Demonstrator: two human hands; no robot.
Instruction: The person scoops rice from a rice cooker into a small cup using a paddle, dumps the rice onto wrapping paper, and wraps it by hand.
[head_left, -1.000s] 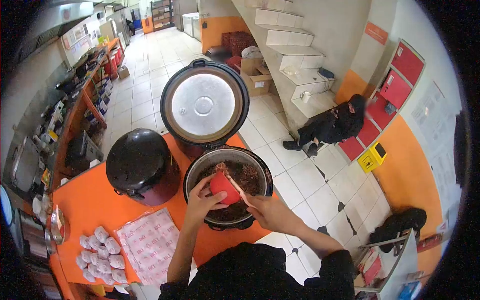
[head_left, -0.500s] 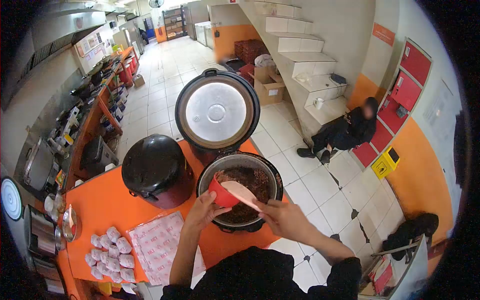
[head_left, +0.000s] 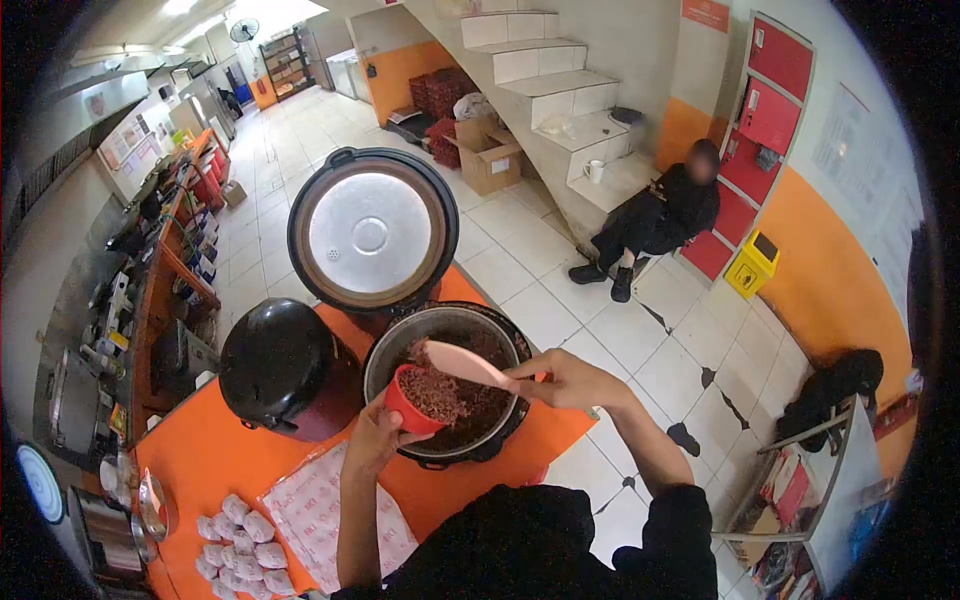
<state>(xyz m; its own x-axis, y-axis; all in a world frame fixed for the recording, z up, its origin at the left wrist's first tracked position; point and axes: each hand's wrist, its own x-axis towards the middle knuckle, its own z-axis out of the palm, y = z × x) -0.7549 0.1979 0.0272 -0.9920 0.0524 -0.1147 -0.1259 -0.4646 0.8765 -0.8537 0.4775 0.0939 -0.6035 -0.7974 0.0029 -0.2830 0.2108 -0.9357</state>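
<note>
Open room lies inside the pot [head_left: 485, 323] at one o'clock; at its eight, the left hand [head_left: 374, 436] curls round a cup [head_left: 408, 412]; at three, the right hand [head_left: 573, 382] grips a paddle [head_left: 465, 364].

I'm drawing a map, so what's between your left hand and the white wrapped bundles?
Printed paper sheets lie on the orange table between the left hand and white wrapped bundles; the head view shows this.

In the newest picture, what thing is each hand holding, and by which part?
The left hand holds the red cup around its outer side. The right hand holds the pink paddle by its handle end.
</note>
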